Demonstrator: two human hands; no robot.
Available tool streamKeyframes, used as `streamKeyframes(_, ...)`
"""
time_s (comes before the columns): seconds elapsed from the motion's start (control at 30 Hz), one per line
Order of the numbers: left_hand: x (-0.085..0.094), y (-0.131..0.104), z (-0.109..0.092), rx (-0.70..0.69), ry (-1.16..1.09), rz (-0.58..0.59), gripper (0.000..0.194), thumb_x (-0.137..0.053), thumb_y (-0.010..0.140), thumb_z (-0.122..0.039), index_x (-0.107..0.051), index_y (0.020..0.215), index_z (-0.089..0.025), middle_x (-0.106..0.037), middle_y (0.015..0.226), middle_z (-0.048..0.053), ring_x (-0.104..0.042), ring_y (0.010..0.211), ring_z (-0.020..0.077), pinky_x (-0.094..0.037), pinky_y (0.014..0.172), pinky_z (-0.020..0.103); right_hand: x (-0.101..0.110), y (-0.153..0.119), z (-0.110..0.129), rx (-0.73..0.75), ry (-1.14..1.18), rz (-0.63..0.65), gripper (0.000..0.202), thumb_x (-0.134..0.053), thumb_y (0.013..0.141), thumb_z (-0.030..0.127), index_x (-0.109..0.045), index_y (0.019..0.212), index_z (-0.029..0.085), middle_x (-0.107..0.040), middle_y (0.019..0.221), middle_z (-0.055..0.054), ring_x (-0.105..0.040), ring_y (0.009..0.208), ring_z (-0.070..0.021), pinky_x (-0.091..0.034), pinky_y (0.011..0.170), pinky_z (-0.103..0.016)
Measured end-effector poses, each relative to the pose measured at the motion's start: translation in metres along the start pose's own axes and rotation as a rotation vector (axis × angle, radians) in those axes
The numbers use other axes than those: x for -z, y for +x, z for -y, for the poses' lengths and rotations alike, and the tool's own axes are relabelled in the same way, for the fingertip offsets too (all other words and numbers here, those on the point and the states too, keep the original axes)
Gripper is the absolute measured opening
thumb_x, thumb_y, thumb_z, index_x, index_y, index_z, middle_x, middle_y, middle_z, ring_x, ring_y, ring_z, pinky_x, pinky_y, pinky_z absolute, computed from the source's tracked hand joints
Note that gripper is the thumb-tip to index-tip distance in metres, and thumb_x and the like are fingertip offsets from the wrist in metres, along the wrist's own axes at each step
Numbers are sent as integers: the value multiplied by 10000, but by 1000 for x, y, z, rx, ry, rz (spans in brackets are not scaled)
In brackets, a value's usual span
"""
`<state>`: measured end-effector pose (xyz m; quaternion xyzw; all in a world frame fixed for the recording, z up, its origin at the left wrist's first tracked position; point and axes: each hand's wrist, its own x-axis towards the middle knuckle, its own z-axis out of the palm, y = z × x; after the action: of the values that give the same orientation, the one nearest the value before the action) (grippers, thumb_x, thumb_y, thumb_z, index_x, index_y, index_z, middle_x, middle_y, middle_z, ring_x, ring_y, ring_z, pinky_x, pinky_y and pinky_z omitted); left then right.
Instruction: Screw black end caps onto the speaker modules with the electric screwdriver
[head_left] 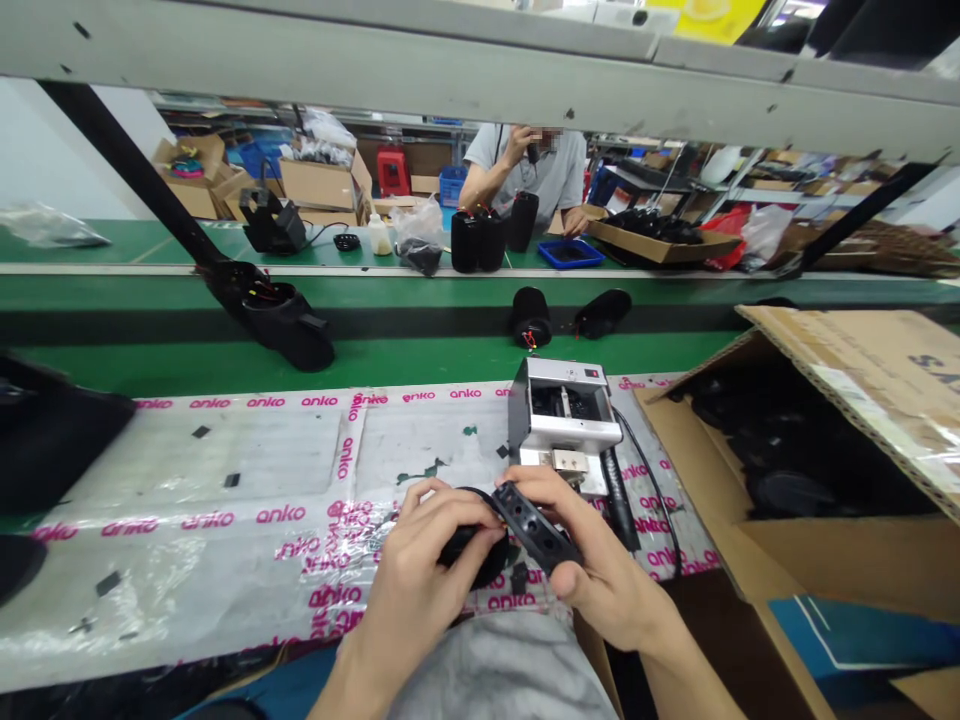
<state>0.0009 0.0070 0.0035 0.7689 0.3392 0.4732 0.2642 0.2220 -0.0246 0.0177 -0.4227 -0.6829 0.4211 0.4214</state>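
The black strip with holes (pixel 534 528) is in front of us, just above the near edge of the tabletop (pixel 420 365), tilted, and our right hand (pixel 600 560) grasps it between thumb and fingers. Right beside it our left hand (pixel 435 548) pinches a rounded black part (pixel 491 565), most of which our fingers hide; we cannot tell whether the two pieces touch. Beneath our hands we have a plastic sheet (pixel 247 460) printed with pink "anko" lettering, dotted with small dark scraps (pixel 232 480). Just beyond our right hand stands a silver-and-black device (pixel 574 430) with a black cable (pixel 664 485). To our right an open cardboard box (pixel 832 560) holds black parts (pixel 802 450). Farther out, on the green surface, we see two black cylinders (pixel 531 318) with wires and, to the left, a black housing (pixel 296 328). Across from us a co-worker (pixel 562 165) in a pale shirt sits behind a blue tray (pixel 571 264).
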Motion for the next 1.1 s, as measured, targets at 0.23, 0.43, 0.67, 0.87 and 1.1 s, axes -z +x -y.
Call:
streamKeyframes(0.23, -4, -6, -3, -11, 42, -25, 244, -752, 1018, -35, -695, 1038, -271, -863, 993, -51, -817, 958, 181, -434, 1073, 410, -4, -6, -5, -40, 28, -33, 689, -509, 1002, 849, -654, 1403, 307, -661, 1464, -109, -643, 1399, -310, -503, 1206, -405)
streamKeyframes(0.43, -4, -5, -9, -25, 111, -23, 253, -639, 1033, -2, -615, 985, -249, -812, 951, -43, -786, 982, 170, -402, 1152, 432, -1, -6, 2, -60, 28, 5, 679, -635, 955, 835, -685, 1385, 312, -639, 1478, -131, -620, 1430, -349, -502, 1215, -443)
streamKeyframes(0.67, -5, -1, -2, -39, 18, -14, 230, -690, 1018, -17, -630, 1010, -239, -789, 970, -28, -767, 991, 148, -513, 1168, 374, 3, -13, -2, -106, 60, 83, 557, -582, 1054, 722, -636, 1463, 349, -563, 1595, -110, -524, 1539, -353, -399, 1318, -513)
streamKeyframes(0.87, 6, -10, 4, 37, 67, -18, 202, -709, 1020, -78, -730, 1140, -239, -728, 1246, 82, -732, 1249, 222, -597, 1096, 345, -1, -17, -3, -222, 267, 33, 644, -654, 1004, 729, -562, 1520, 355, -605, 1436, -105, -713, 1088, -267, -620, 984, -420)
streamKeyframes(1.1, -6, -25, 2, 77, 58, -42, 255, -628, 1012, -45, -700, 1156, -243, -698, 1354, 100, -720, 1299, 244, -615, 1100, 345, -12, -3, 6, -171, 131, -1, 949, -957, 712, 738, -635, 1545, 420, -634, 1447, -85, -673, 1338, -317, -610, 1107, -397)
